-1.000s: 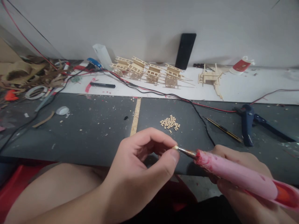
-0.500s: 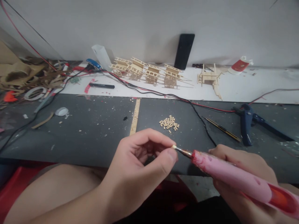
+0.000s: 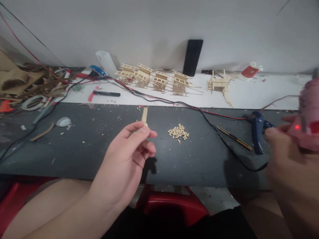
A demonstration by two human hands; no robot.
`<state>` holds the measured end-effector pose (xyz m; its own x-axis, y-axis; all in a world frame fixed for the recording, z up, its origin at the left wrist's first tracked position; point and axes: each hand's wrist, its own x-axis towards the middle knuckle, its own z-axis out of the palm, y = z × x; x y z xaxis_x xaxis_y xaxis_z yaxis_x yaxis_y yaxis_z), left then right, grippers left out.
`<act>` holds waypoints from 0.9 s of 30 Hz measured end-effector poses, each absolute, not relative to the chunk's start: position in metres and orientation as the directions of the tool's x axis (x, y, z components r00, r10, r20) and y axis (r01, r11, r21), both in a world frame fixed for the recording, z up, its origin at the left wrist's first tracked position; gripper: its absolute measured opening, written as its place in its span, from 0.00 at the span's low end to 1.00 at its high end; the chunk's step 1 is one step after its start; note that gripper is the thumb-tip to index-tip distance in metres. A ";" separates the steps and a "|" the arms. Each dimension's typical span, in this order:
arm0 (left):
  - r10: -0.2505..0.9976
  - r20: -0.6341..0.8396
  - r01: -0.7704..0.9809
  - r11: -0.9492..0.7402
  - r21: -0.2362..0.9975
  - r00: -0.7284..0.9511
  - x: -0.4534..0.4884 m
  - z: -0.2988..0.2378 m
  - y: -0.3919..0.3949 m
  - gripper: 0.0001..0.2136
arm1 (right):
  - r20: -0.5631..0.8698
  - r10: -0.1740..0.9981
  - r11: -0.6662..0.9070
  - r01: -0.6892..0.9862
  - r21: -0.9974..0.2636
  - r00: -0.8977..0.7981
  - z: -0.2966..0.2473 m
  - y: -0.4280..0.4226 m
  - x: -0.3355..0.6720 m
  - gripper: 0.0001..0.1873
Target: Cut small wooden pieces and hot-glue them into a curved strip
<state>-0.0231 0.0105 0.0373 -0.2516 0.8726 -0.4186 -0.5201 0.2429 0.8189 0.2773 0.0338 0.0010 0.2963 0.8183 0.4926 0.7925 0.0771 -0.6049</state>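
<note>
Head view: left hand (image 3: pixel 122 159) sits mid-frame, fingers loosely curled, thumb near index tip; whether it pinches anything is too small to tell. Right hand (image 3: pixel 286 156), blurred at the right edge, wraps a pink glue gun (image 3: pixel 309 113), light, easiest held by its body. Tiny wood blocks (image 3: pixel 178 131) lie piled on the dark bench (image 3: pixel 74 156) right of the left hand; light, fiddly, pinch singly.

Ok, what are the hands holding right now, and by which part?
The right hand grips the pink glue pen around its blurred barrel; whether the left hand pinches anything cannot be told.
</note>
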 end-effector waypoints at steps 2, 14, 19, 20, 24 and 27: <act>0.868 -0.434 -0.522 0.262 0.812 -0.240 -0.021 0.036 0.009 0.09 | 0.465 0.785 -0.084 0.814 -0.575 0.409 0.000 0.039 0.278 0.19; 0.861 -0.482 -0.480 0.359 0.801 -0.161 -0.015 0.036 0.004 0.11 | 0.151 0.984 0.136 0.954 -0.268 -0.098 -0.075 0.048 0.255 0.18; 0.860 -0.498 -0.489 0.391 0.780 -0.107 -0.016 0.036 0.003 0.10 | 0.104 0.990 0.114 0.968 -0.222 -0.093 -0.080 0.050 0.258 0.13; 0.863 -0.494 -0.490 0.386 0.782 -0.107 -0.016 0.036 0.003 0.10 | 0.099 0.990 0.115 0.971 -0.212 -0.095 -0.080 0.050 0.258 0.13; 0.868 -0.487 -0.478 0.387 0.788 -0.100 -0.015 0.034 0.004 0.08 | 0.108 0.988 0.129 0.980 -0.154 -0.114 -0.078 0.046 0.258 0.15; 0.876 -0.477 -0.477 0.391 0.787 -0.069 -0.014 0.034 0.003 0.06 | 0.129 0.979 0.173 0.977 -0.125 -0.156 -0.071 0.045 0.267 0.19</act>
<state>-0.0139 0.0035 0.0336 -0.0686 0.8761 -0.4772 -0.4771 0.3913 0.7870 0.2670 0.0447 -0.0705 -0.1565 0.9792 0.1289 0.9770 0.1726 -0.1250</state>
